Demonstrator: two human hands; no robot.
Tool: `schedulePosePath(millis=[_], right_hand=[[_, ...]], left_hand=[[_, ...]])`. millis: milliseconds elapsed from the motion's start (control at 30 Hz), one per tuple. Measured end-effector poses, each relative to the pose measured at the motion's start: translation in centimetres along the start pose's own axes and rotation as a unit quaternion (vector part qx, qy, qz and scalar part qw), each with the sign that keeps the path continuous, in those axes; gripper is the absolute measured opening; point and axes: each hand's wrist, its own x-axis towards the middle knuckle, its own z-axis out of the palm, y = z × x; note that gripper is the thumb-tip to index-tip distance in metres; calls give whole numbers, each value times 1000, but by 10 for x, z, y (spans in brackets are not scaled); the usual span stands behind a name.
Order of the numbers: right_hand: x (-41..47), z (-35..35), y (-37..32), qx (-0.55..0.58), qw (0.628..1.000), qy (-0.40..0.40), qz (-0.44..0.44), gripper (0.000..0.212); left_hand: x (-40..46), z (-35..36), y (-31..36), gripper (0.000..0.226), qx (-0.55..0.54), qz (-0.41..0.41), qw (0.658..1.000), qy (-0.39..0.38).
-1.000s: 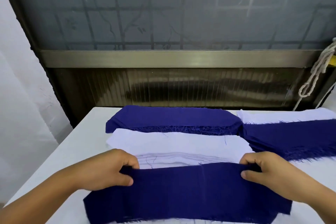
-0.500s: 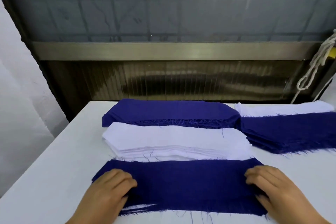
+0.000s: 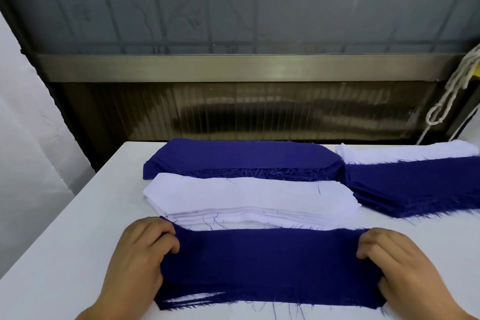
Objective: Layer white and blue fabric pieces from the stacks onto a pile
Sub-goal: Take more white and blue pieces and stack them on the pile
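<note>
Gripping blue piece (image 3: 267, 265) ends: left hand (image 3: 140, 262), right hand (image 3: 397, 267); white table (image 3: 65, 241), ribbed wall panel (image 3: 259, 112).

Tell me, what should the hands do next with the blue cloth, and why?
Probably let go and reach for a white piece. The blue cloth already lies on the pile, held at its ends by the left hand and right hand, and the white stack sits just behind.
</note>
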Motion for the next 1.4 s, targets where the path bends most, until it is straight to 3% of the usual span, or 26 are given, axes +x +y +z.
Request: schedulePosePath(millis=[67,167,333,467,667,833,1000,1100,1233,1300,1400], right_hand=[[-2,2,1,-13,1000,-18,-12,45],[-4,5,8,6,998,-69,-3,65],[-9,8,16,30,996,-82,27,67],[-9,11,19,21,998,-44,34,63],[-13,12,23,-10,998,22,55,38],[-13,3,27,15,993,62,102,37],[-13,5,4,24,998,-38,37,9],[2,1,8,25,991,-75,110,28],[33,8,-1,62,992,-66,93,25],[52,17,-4,84,990,-84,81,29],[70,34,-4,107,984,-127,61,43]], left_hand=[[-2,2,-2,44,1,-12,1000,1],[-7,4,-6,44,-10,-23,1000,-5],[-14,7,-10,45,1,-31,999,-39],[-13,6,-11,39,5,-27,998,-52],[-18,-6,-7,30,-35,-73,996,-32],[-11,-9,5,23,-34,-79,995,-50],[-5,-1,16,17,-28,-27,989,-143],[6,1,16,23,-4,-64,988,-143],[39,13,18,8,2,-39,996,-75],[53,23,17,25,27,-35,997,-65],[59,37,9,46,32,-82,989,-119]])
